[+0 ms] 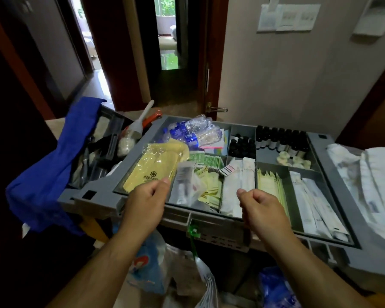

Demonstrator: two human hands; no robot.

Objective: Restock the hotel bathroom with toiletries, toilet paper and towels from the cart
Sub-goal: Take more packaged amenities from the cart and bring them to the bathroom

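- while the left hand pinches the clear packet at centre frame, lift it straight from the cart tray
- right hand, curled empty, can steady yellow sachets

Hotel guest floor, at a room entrance. Grey housekeeping cart at 6 o'clock, with its top tray divided into compartments. Small dark bottles stand in rows at 1 o'clock. Green sachets and white wrapped packets lie at centre. Folded white linen at 3 o'clock. Blue cloth draped over the cart's end at 9 o'clock. Dark wooden door with a metal handle at 12 o'clock, open onto a room with a window. Wall switch panel at 1 o'clock.
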